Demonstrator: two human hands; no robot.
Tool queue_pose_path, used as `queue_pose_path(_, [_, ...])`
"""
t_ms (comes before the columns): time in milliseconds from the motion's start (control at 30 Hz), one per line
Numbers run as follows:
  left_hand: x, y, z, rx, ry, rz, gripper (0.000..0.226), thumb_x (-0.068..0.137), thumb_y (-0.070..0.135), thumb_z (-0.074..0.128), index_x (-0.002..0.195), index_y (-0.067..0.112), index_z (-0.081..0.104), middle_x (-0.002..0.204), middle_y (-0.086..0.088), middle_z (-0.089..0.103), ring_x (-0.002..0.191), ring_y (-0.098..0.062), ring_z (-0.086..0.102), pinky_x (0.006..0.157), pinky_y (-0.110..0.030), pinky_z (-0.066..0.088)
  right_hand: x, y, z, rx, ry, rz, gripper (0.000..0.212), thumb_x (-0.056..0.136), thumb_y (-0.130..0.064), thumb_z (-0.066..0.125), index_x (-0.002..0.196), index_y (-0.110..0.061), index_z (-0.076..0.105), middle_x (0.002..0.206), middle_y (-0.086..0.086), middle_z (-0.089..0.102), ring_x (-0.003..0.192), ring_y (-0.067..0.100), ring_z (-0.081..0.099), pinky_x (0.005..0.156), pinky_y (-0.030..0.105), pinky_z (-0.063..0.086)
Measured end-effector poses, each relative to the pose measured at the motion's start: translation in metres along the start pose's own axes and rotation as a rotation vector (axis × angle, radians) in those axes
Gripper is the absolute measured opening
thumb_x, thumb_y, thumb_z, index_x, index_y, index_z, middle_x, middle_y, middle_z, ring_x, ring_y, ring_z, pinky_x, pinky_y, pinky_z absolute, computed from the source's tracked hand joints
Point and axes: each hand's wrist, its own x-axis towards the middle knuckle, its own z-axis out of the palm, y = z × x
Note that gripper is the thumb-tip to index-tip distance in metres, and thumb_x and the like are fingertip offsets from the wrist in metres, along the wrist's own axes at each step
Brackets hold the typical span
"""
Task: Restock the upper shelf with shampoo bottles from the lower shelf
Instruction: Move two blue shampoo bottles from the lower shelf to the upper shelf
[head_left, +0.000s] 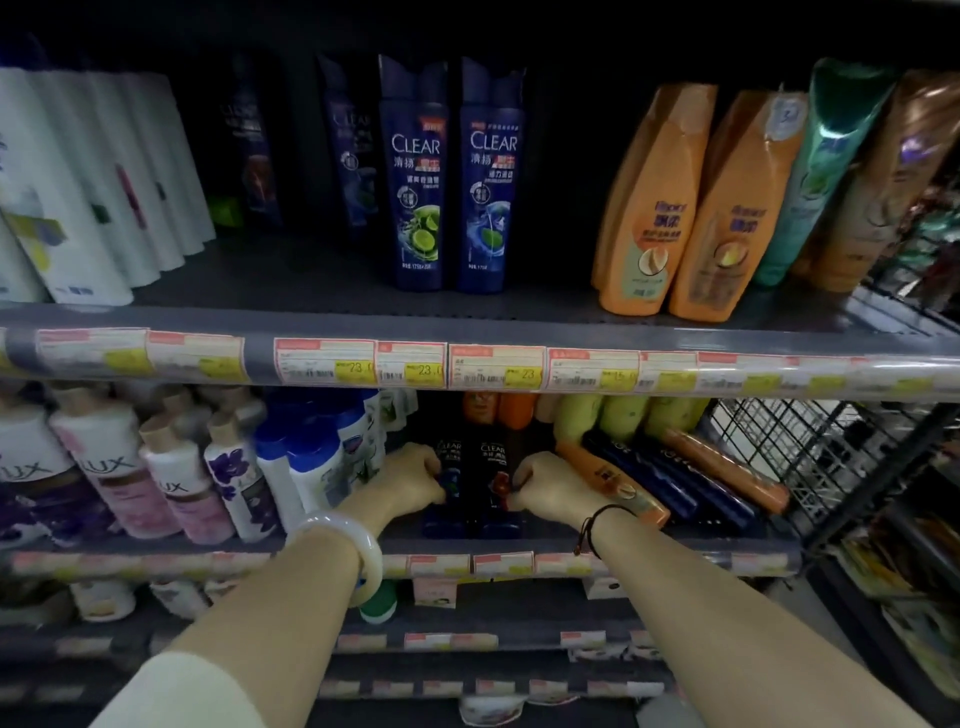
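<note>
1. Head view: both arms are seen stretched in under the upper shelf (291, 322), down to the lower shelf (410, 543).
2. The left hand (410, 475) is curled tight, and the left dark CLEAR bottle (449, 452) is gripped at its left side, fingers wrapped onto the label.
3. The right hand (550, 483) is closed the same way, and the right dark CLEAR bottle (493, 454) is pinched at its right edge.
4. The two dark bottles are found upright and touching each other, in the middle of the lower shelf, between the two hands.
5. A white bangle (343, 545) is worn on the left wrist and a dark cord bracelet (597, 525) on the right.
6. Up top, two blue CLEAR bottles (413, 176) are stood side by side mid-shelf, with open shelf space left in front of them and to both sides.
7. White bottles (78, 182) are lined up at the upper left, and orange bottles (649, 208) are leaned together at the upper right.
8. Price tags (493, 366) are stuck all along the upper shelf's front lip.
9. On the lower shelf, LUX bottles (114, 467) are packed at the left; an orange bottle lying flat (613, 483) is touched by the right wrist, with dark blue bottles (670, 478) laid just beside it.
10. A wire basket (831, 452) is visible at the far right.
</note>
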Motion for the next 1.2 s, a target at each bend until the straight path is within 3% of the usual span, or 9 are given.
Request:
queue_pose_path(100, [0.008, -0.007, 0.008, -0.031, 0.003, -0.023, 0.050, 0.073, 0.015, 0.075, 0.120, 0.008, 0.057, 0.123, -0.011, 0.059, 0.112, -0.025, 0.056, 0.087, -0.027, 0.045, 0.012, 0.005, 0.010, 0.030, -0.016, 0.025, 0.015, 0.079, -0.018, 0.070, 0.086, -0.005, 0.065, 0.090, 0.010, 0.065, 0.081, 0.022, 0.059, 0.065, 0.027, 0.044])
queue_pose_path(167, [0.011, -0.010, 0.013, -0.055, 0.014, -0.036, 0.052, 0.074, 0.015, 0.074, 0.121, 0.006, 0.054, 0.124, -0.012, 0.057, 0.113, -0.025, 0.054, 0.086, -0.027, 0.043, 0.019, 0.009, 0.017, 0.072, 0.001, 0.049, 0.027, 0.080, -0.018, 0.068, 0.061, -0.015, 0.048, 0.066, 0.001, 0.050, 0.062, 0.014, 0.049, 0.051, 0.022, 0.034])
queue_pose_path(267, [0.015, -0.014, 0.017, -0.106, 0.034, -0.060, 0.060, 0.075, 0.018, 0.075, 0.128, 0.005, 0.048, 0.129, -0.014, 0.055, 0.116, -0.026, 0.053, 0.090, -0.028, 0.044, 0.025, 0.012, 0.023, 0.131, 0.026, 0.088, 0.037, 0.082, -0.021, 0.064, 0.059, -0.021, 0.036, 0.063, -0.004, 0.042, 0.055, 0.009, 0.041, 0.046, 0.022, 0.027])
queue_pose_path(400, [0.019, -0.010, 0.020, -0.197, -0.022, -0.119, 0.063, 0.076, 0.021, 0.075, 0.131, 0.006, 0.047, 0.130, -0.009, 0.054, 0.109, -0.021, 0.054, 0.083, -0.027, 0.046, 0.035, 0.015, 0.027, 0.211, 0.010, 0.140, 0.018, 0.083, -0.024, 0.066, 0.081, -0.012, 0.052, 0.080, -0.002, 0.048, 0.070, 0.011, 0.049, 0.057, 0.022, 0.037])
queue_pose_path(467, [0.021, -0.007, 0.020, -0.282, -0.050, -0.159, 0.060, 0.076, 0.014, 0.075, 0.129, 0.004, 0.049, 0.129, -0.011, 0.056, 0.107, -0.022, 0.055, 0.088, -0.031, 0.049, 0.039, 0.014, 0.027, 0.281, -0.010, 0.168, 0.043, 0.083, -0.020, 0.067, 0.119, -0.004, 0.051, 0.100, 0.004, 0.050, 0.090, 0.018, 0.052, 0.074, 0.028, 0.047])
queue_pose_path(533, [0.021, -0.003, 0.020, -0.349, -0.070, -0.197, 0.061, 0.078, 0.009, 0.073, 0.132, 0.001, 0.046, 0.130, -0.014, 0.054, 0.117, -0.028, 0.053, 0.094, -0.035, 0.049, 0.042, 0.013, 0.027, 0.333, -0.026, 0.214, 0.055, 0.083, -0.015, 0.068, 0.130, 0.000, 0.043, 0.114, 0.010, 0.051, 0.103, 0.023, 0.053, 0.086, 0.032, 0.051])
queue_pose_path(867, [0.025, -0.002, 0.025, -0.469, -0.056, -0.229, 0.048, 0.080, 0.007, 0.070, 0.123, 0.001, 0.050, 0.118, -0.012, 0.058, 0.100, -0.024, 0.053, 0.088, -0.032, 0.045, 0.048, 0.019, 0.030, 0.529, -0.062, 0.264, 0.065, 0.081, -0.013, 0.071, 0.136, -0.001, 0.040, 0.134, 0.012, 0.050, 0.120, 0.026, 0.051, 0.093, 0.032, 0.051])
queue_pose_path(1000, [0.021, -0.005, 0.025, -0.596, -0.052, -0.269, 0.067, 0.077, 0.001, 0.071, 0.136, 0.000, 0.039, 0.129, -0.017, 0.054, 0.115, -0.031, 0.053, 0.098, -0.038, 0.047, 0.046, 0.021, 0.034, 0.508, -0.025, 0.257, 0.075, 0.081, -0.018, 0.069, 0.143, -0.003, 0.031, 0.140, 0.015, 0.045, 0.124, 0.029, 0.048, 0.104, 0.040, 0.045])
queue_pose_path(1200, [0.008, 0.007, 0.016, -0.699, -0.082, -0.218, 0.074, 0.078, -0.006, 0.068, 0.142, 0.006, 0.032, 0.138, -0.014, 0.047, 0.113, -0.026, 0.048, 0.093, -0.035, 0.043, 0.033, 0.020, 0.019, 0.696, -0.089, 0.228, 0.065, 0.076, -0.006, 0.073, 0.134, -0.003, 0.045, 0.131, 0.012, 0.056, 0.115, 0.024, 0.055, 0.090, 0.034, 0.052])
